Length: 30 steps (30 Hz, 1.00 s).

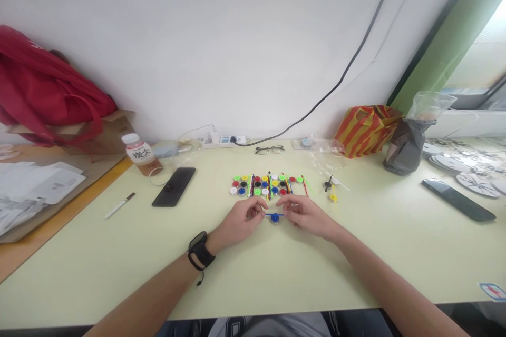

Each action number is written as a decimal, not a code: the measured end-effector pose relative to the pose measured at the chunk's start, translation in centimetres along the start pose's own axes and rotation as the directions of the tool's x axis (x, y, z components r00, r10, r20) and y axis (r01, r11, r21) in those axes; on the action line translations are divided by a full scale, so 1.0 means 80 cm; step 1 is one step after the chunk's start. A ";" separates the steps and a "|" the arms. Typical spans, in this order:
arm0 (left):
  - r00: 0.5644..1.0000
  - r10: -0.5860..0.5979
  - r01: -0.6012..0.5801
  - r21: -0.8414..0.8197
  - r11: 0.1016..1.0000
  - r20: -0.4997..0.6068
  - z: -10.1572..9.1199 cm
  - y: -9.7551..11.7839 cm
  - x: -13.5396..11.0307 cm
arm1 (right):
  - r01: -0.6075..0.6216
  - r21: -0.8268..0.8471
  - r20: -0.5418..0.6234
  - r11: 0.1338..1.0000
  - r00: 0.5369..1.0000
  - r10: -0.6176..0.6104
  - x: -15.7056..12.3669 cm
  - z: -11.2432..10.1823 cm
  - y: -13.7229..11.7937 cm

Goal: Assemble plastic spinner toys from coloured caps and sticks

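Between my two hands is a thin blue stick point(269, 214), lying across a blue round piece point(274, 218) near the middle of the table. My left hand point(245, 217) pinches the stick's left end between thumb and fingertips. At the right end, the fingers of my right hand point(303, 214) are closed in the same way. Just beyond them sit rows of round coloured pieces point(258, 185) in red, green, blue, yellow, white and black, with thin coloured sticks point(270, 184) standing in groups among them. To the right lie a few loose pieces, one of them yellow point(332, 197).
On the left are a black phone point(174, 187), a drink bottle point(141, 154) and a white pen-like stick point(119, 206). Glasses point(269, 150) and a power strip point(221, 140) lie by the wall. A striped bag point(366, 129), dark bag point(407, 147) and second phone point(457, 200) are right.
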<state>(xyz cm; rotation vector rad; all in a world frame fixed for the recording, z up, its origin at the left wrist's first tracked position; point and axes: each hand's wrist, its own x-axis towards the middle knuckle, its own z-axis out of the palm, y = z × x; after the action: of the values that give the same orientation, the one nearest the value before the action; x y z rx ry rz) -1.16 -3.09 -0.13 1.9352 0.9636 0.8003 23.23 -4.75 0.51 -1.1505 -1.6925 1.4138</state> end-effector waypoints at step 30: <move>0.960 0.244 -0.279 0.439 0.854 0.136 0.006 0.023 -0.024 | 0.008 -0.215 -0.115 0.977 0.993 -0.034 -0.023 0.010 0.005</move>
<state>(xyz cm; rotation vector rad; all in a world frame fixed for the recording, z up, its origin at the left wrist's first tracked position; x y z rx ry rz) -1.14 -5.58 0.91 2.5299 0.9084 0.6840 23.41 -6.75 0.06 -1.3019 -1.7999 1.1471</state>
